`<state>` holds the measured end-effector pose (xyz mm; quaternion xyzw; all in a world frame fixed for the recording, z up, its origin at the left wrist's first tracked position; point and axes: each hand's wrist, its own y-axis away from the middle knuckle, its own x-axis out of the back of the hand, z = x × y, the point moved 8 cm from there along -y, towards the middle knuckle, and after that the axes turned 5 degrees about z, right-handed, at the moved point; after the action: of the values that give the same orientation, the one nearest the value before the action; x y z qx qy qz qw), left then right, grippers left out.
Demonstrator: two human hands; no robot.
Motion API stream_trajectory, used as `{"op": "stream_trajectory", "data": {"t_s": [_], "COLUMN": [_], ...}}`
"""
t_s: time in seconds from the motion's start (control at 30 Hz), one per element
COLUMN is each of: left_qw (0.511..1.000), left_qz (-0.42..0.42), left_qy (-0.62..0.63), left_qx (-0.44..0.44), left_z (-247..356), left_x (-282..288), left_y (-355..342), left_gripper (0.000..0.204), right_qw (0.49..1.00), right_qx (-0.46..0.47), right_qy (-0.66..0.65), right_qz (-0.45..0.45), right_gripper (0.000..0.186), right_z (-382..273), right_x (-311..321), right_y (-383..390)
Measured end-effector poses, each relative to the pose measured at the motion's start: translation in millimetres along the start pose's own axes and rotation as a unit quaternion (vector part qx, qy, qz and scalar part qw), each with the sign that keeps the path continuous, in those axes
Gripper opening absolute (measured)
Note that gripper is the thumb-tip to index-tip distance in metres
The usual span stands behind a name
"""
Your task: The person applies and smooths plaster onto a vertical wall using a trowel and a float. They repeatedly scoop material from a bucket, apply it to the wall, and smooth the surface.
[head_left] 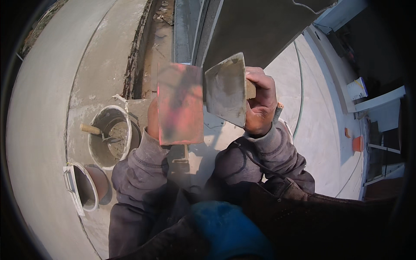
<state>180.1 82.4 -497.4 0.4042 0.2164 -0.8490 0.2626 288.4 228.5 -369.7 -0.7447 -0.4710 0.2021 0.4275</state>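
Note:
My left hand (152,118) is mostly hidden behind a rectangular, reddish plastering float (181,104), gripping it from the back. Its flat face is smeared with grey. Beside it, my right hand (262,102) is wrapped round the wooden handle of a plastering trowel (226,90). That trowel's tapered metal blade stands upright, coated with a grey film, its edge close to the float. To the left, a round bucket (96,146) holds grey mortar. A pointing trowel (113,139) with a wooden handle rests in this bucket.
A smooth grey rendered panel (255,32) rises ahead. Nearer me at left, a reddish-brown bucket (99,182) has a white-edged flat tool (74,190) against its rim. A green hose (300,86) runs along the pale floor at right. An orange bucket (358,143) stands far right.

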Motion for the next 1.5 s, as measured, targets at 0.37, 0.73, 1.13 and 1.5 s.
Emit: {"op": "stream_trajectory", "data": {"t_s": [0.37, 0.73, 1.13, 1.5], "left_qw": [0.997, 0.776, 0.68, 0.824], "left_qz": [0.075, 0.011, 0.007, 0.08], "left_qy": [-0.006, -0.534, -0.668, -0.514], "left_qx": [-0.011, -0.335, -0.302, -0.224], "left_z": [8, 52, 49, 51], "left_x": [6, -38, -21, 31], "left_y": [1, -5, -18, -29], "left_gripper": [0.04, 0.047, 0.049, 0.06], "right_qw": [0.956, 0.804, 0.824, 0.788], "right_qx": [-0.1, -0.442, -0.32, 0.219], "right_qy": [0.178, -0.395, -0.463, 0.575], "right_qz": [-0.21, -0.049, 0.067, 0.004], "right_gripper": [0.048, 0.06, 0.054, 0.053], "right_z": [37, 43, 32, 16], "right_x": [-6, -9, 64, 103], "right_y": [27, 34, 14, -68]}}
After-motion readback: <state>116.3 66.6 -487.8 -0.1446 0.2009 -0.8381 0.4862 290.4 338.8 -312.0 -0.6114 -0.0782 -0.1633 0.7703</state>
